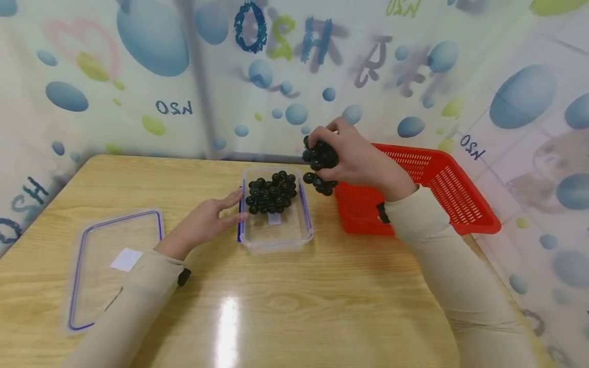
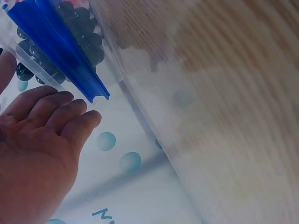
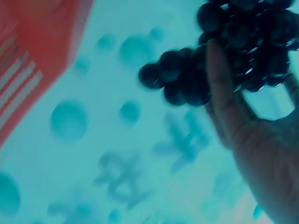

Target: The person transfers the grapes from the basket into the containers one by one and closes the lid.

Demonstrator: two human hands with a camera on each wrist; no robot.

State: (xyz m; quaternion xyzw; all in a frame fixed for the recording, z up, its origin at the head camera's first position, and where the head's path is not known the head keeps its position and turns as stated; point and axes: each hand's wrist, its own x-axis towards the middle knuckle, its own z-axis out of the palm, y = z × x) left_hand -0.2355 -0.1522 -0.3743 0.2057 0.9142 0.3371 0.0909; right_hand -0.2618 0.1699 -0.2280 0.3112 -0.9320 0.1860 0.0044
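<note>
My right hand (image 1: pixel 352 153) grips a bunch of dark grapes (image 1: pixel 320 155) in the air, between the clear box and the red basket. In the right wrist view the held grapes (image 3: pixel 243 46) hang past the thumb and fingers. Another bunch of black grapes (image 1: pixel 271 193) lies in the clear plastic box (image 1: pixel 276 240) on the table. My left hand (image 1: pixel 207 222) is at the box's left side, fingers extended, near its blue latch flap (image 1: pixel 240 220). The left wrist view shows this hand (image 2: pixel 42 135) with loosely bent fingers beside the blue flap (image 2: pixel 58 46).
At the right stands a red slotted plastic basket (image 1: pixel 474 204). A clear lid (image 1: pixel 106 240) with a blue seal lies at the left of the wooden table (image 1: pixel 276 306), partly behind my left sleeve. A patterned curtain (image 1: pixel 221 92) hangs along the table's back edge.
</note>
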